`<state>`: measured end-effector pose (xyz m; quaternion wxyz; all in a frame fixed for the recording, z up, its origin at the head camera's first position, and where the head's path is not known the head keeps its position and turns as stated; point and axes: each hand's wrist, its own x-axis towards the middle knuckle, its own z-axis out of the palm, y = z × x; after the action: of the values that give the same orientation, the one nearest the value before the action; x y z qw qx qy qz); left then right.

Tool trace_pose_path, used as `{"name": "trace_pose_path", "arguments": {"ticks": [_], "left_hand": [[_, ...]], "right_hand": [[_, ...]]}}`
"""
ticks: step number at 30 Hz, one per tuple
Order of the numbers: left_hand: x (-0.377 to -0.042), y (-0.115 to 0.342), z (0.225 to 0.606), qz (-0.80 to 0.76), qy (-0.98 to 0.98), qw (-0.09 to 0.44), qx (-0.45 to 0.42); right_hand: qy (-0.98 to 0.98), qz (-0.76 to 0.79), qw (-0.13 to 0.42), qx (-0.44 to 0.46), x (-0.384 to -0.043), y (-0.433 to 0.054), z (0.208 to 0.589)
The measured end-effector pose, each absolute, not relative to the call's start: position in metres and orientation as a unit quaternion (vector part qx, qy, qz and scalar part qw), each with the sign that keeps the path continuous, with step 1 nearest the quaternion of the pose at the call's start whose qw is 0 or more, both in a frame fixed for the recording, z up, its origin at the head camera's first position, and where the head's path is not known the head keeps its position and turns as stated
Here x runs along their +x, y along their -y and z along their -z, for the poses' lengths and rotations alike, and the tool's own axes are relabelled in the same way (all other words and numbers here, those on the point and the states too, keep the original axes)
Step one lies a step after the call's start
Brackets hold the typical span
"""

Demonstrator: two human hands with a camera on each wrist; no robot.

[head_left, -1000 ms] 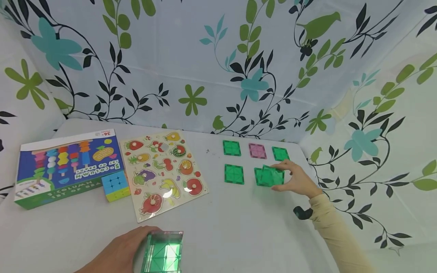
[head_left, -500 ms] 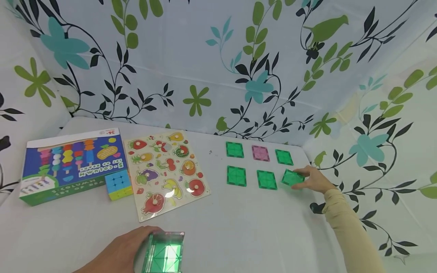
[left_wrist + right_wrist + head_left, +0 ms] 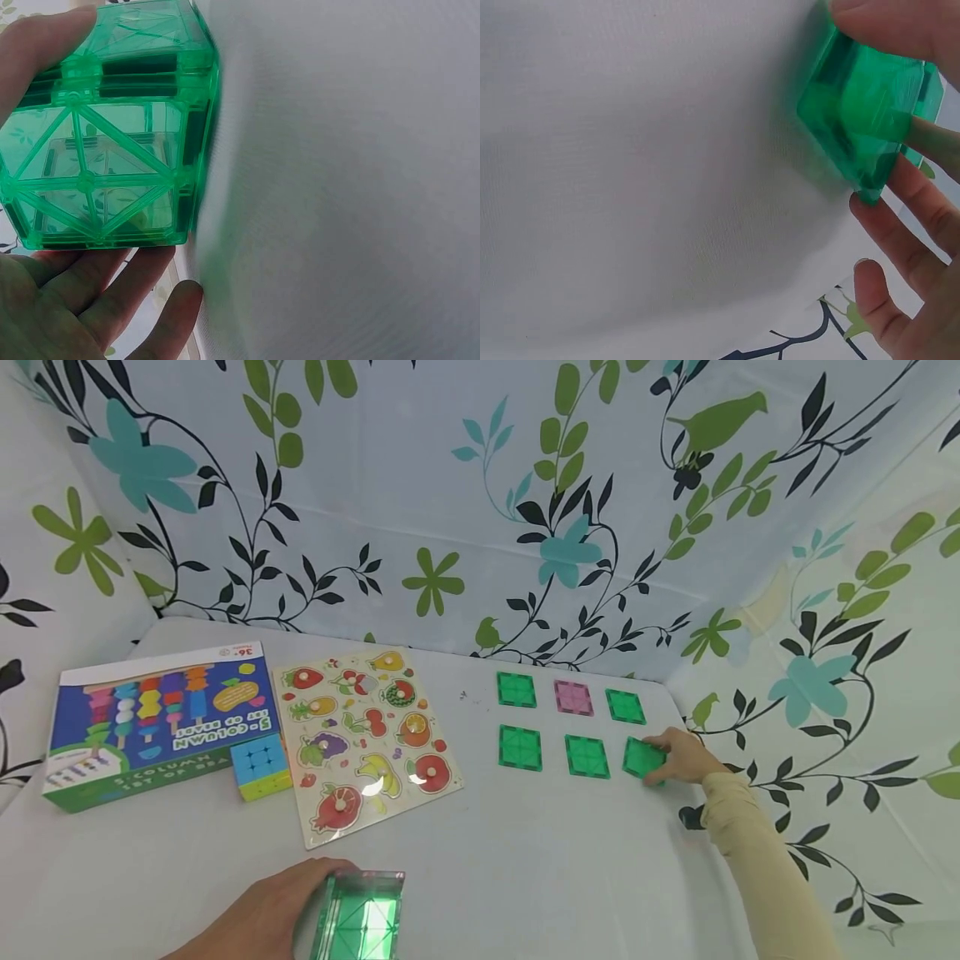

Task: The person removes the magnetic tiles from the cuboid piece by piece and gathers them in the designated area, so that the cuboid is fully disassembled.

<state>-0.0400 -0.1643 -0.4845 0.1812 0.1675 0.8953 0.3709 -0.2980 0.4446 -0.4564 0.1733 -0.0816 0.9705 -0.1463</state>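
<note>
Table [image 3: 465,852] from its left edge: one box [image 3: 161,714], one cube [image 3: 258,762]; near edge, left hand [image 3: 270,902] gripping one green block [image 3: 360,927]; one fruit puzzle [image 3: 348,727]; four green tiles [image 3: 521,748], one pink tile [image 3: 573,697]; right edge, right hand [image 3: 682,756] pinching a fifth green tile [image 3: 641,758].

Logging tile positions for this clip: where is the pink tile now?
In the head view, the pink tile lies right of centre in the far row, between two green tiles.
</note>
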Motion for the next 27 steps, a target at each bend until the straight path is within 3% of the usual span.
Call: {"name": "trace_pose_path", "arguments": {"ticks": [10,27], "left_hand": [[-0.0392,0.1652,0.4851,-0.369,-0.896,0.171,0.175],[-0.0385,0.1636,0.4833,-0.375,-0.894,0.169,0.175]], "right_hand": [[-0.968,0.103,0.186,-0.135,-0.2987,-0.445,0.4545],[-0.966,0.109,0.202,-0.122,-0.293,-0.4433,0.4579]]}}
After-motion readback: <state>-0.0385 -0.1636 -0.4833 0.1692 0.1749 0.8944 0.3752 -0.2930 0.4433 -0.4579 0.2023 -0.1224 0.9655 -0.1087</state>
